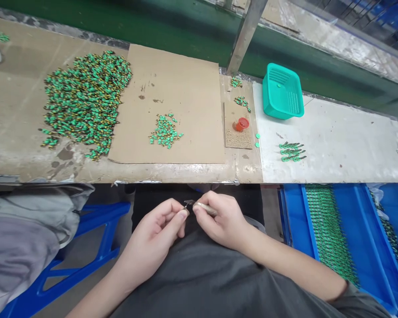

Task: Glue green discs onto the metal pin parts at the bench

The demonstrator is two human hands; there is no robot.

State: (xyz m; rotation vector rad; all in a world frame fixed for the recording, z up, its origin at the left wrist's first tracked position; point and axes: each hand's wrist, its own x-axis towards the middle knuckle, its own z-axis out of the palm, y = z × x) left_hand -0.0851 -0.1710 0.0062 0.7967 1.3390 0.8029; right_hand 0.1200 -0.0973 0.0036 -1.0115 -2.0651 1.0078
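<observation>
Both hands are close together above the lap, just below the table's front edge. My right hand [221, 219] is closed around the pale handle of a small knife-like tool [207, 209], whose thin dark tip points left. My left hand [166, 221] pinches a tiny piece between thumb and forefinger, close to that tip; the fingers mostly hide it. On the cardboard sheet [189, 92] beyond lies a small pile of green parts [166, 131]. A much larger heap of green, dark and yellow parts [86, 97] spreads to its left.
An orange-red cup [242, 124] stands on a small cardboard piece [238, 141]. A teal basket [283, 92] sits at the back right, with several assembled green pieces [291, 151] in front. Blue trays [351, 221] are at lower right, a blue stool [103, 238] at left.
</observation>
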